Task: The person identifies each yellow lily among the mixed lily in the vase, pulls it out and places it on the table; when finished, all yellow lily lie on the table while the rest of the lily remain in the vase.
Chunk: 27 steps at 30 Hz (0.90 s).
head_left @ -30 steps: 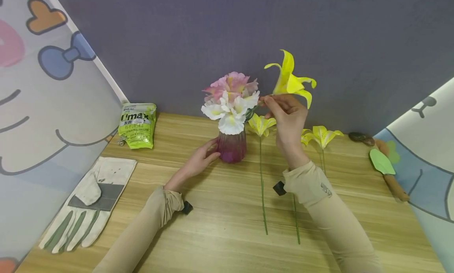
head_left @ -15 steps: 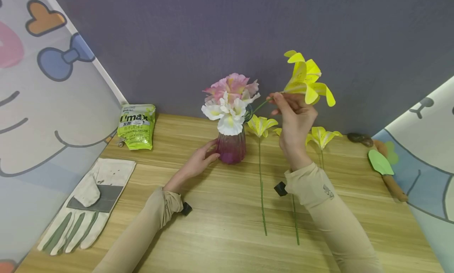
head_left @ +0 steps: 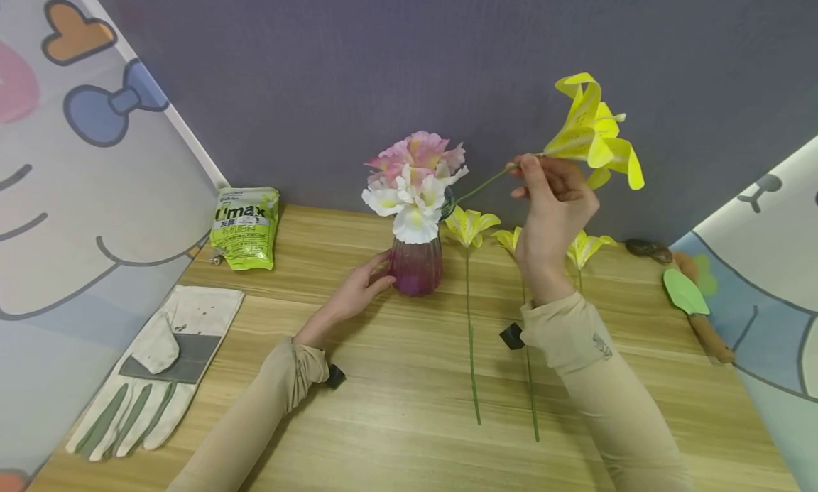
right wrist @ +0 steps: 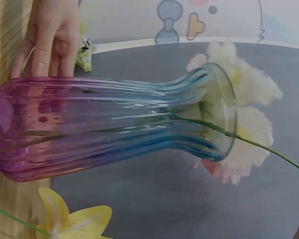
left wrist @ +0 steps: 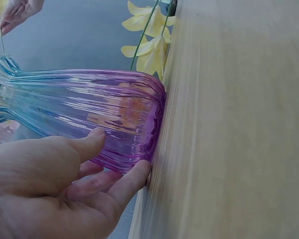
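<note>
A ribbed glass vase (head_left: 416, 270), purple at its base and blue near its mouth, stands upright with a pink flower (head_left: 418, 151) and a white flower (head_left: 415, 221) in it. My left hand (head_left: 351, 294) holds the vase low on its left side, thumb and fingers around the glass (left wrist: 89, 94). Right of the mouth, my right hand (head_left: 553, 211) pinches the green stem of a yellow lily (head_left: 591, 133) just under its bloom. That stem (right wrist: 269, 149) slants through the vase's mouth, its lower part inside the glass. Only an edge of the right hand shows in the right wrist view.
Several more yellow lilies (head_left: 469, 227) lie right of the vase, stems toward me. A green fertilizer bag (head_left: 246, 229) and a work glove (head_left: 160, 368) are on the left. A small green trowel (head_left: 686, 293) and dark stones (head_left: 648, 249) lie right.
My right hand has moved right and slightly up with the lily, and more of its stem shows between hand and vase. The left hand and vase have stayed put.
</note>
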Tool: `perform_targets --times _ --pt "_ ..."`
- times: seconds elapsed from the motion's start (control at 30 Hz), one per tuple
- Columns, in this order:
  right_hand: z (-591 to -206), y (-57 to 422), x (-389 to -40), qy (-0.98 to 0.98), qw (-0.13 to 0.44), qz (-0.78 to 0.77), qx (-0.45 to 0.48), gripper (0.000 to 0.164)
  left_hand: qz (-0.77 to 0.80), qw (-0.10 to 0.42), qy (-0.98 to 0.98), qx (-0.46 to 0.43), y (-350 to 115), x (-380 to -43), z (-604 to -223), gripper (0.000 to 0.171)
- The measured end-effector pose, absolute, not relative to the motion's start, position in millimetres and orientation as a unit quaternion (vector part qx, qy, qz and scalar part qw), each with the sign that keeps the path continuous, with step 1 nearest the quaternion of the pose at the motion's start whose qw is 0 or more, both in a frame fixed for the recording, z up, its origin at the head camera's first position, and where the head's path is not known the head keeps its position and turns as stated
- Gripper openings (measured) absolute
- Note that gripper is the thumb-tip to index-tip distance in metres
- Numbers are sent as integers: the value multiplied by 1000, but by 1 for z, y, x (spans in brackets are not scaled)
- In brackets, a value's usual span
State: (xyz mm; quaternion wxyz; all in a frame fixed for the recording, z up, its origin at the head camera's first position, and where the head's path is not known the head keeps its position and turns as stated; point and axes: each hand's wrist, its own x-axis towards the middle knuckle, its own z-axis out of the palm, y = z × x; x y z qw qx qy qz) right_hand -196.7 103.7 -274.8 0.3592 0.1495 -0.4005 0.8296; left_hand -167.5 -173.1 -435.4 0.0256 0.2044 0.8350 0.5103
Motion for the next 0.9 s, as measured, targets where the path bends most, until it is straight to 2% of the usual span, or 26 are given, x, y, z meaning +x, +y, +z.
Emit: perform_targets --times 0.37,0.77,0.9 --pt "-262 124 -196 -380 360 842 133 9 513 25 834 204 -172 -167 -436 60" --pt "-250 151 -194 -350 395 842 116 15 510 37 836 201 -174 -169 -437 61" --pt "-247 164 -194 -301 378 871 84 14 504 37 840 199 -174 -170 -438 61"
